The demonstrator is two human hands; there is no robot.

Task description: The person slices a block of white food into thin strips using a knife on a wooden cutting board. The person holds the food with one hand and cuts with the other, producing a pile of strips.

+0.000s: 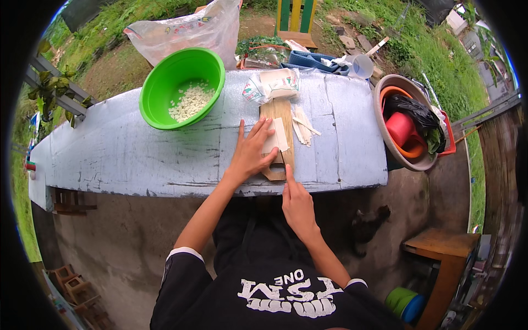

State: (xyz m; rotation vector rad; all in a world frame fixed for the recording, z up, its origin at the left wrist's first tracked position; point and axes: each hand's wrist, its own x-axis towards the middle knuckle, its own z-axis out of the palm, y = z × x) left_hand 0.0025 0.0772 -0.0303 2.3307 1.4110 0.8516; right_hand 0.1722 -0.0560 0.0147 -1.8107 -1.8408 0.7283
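My left hand (pixel 252 150) is spread over a thin pale slab of food (pixel 270 145), holding it down on a wooden cutting board (pixel 267 110). A narrow pale strip (pixel 280 134) lies along the slab's right side. My right hand (pixel 298 202) grips a knife (pixel 283 158), its index finger stretched forward; the handle is mostly hidden in the fist, and the thin blade points to the slab's near edge. Right of the board lies a loose pile of cut strips (pixel 303 130). Small pale diced pieces (pixel 192 101) lie inside a green plastic basin (pixel 154 88) at the left.
Opened printed plastic packaging (pixel 280 83) lies at the board's far end. A large plastic bag (pixel 194 35) stands behind the basin. Blue cloth (pixel 311 61) and a clear plastic cup (pixel 361 67) sit at the back edge. Right is a filled tub (pixel 377 107). A cat (pixel 367 227) is on the floor.
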